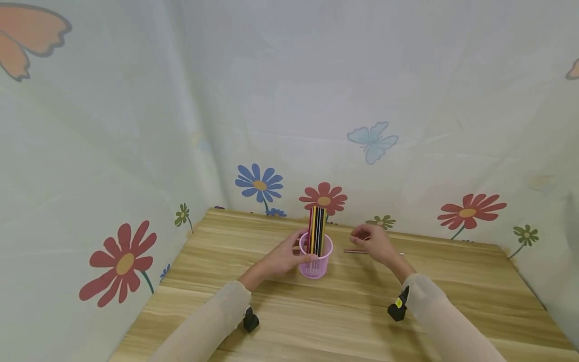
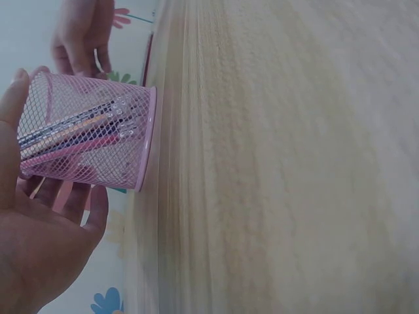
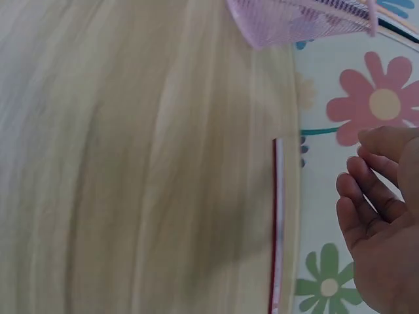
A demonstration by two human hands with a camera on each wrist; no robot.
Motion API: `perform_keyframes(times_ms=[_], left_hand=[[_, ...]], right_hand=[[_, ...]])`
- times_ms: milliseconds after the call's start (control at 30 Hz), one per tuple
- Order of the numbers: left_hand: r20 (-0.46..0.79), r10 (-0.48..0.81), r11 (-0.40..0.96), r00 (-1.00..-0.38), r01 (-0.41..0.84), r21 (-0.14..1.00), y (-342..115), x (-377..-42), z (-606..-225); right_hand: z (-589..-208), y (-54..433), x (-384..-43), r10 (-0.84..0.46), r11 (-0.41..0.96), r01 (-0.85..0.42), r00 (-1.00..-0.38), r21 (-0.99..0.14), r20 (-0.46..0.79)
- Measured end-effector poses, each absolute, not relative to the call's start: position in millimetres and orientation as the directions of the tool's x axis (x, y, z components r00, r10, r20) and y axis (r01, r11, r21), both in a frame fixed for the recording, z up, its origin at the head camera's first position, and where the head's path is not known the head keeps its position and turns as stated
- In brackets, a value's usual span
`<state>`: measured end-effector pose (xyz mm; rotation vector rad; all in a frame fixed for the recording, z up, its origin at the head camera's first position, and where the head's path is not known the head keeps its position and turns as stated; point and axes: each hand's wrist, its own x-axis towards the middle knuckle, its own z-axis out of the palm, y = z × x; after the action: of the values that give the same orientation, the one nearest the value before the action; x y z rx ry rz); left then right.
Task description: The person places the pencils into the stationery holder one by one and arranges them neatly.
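Observation:
A pink mesh pencil cup (image 1: 315, 270) stands upright on the table, with several pencils (image 1: 318, 226) in yellow, black and red rising from it. My left hand (image 1: 281, 259) grips the cup from its left side, thumb on the near side and fingers around the back. To the right of the cup lies a thin dark red pencil (image 3: 277, 222), flat along the wood. My right hand (image 1: 376, 244) hovers over this pencil, fingers loosely bent and nothing between them; in the head view it covers the pencil's middle.
The wood-grain table (image 1: 307, 311) ends at a pale cloth backdrop (image 1: 407, 191) printed with flowers and butterflies, close behind the cup and pencil. Another side of the cloth (image 1: 149, 196) rises on the left. A small black device (image 1: 398, 307) is strapped to each wrist.

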<state>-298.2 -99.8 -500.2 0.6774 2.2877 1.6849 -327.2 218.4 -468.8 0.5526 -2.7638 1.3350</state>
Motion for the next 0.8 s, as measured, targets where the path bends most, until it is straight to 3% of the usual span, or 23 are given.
perform_keyframes(times_ms=[367, 600, 800], left_hand=[[0.086, 0.479, 0.255, -0.874, 0.232, 0.939, -99.4, -294.9, -497.2], [0.079, 0.477, 0.254, -0.875, 0.224, 0.941, -99.3, -294.4, -496.3], [0.079, 0.478, 0.248, -0.875, 0.221, 0.943, -99.7, -295.3, -498.6]], right_hand=[[-508.5, 232.4, -330.0, -0.348, 0.623, -0.392, -0.914, -0.677, 0.209], [-514.5, 239.7, -325.4, -0.390, 0.659, -0.454, -0.888, -0.600, 0.244], [-513.0, 241.0, -320.6, -0.381, 0.687, -0.425, -0.901, -0.589, 0.207]])
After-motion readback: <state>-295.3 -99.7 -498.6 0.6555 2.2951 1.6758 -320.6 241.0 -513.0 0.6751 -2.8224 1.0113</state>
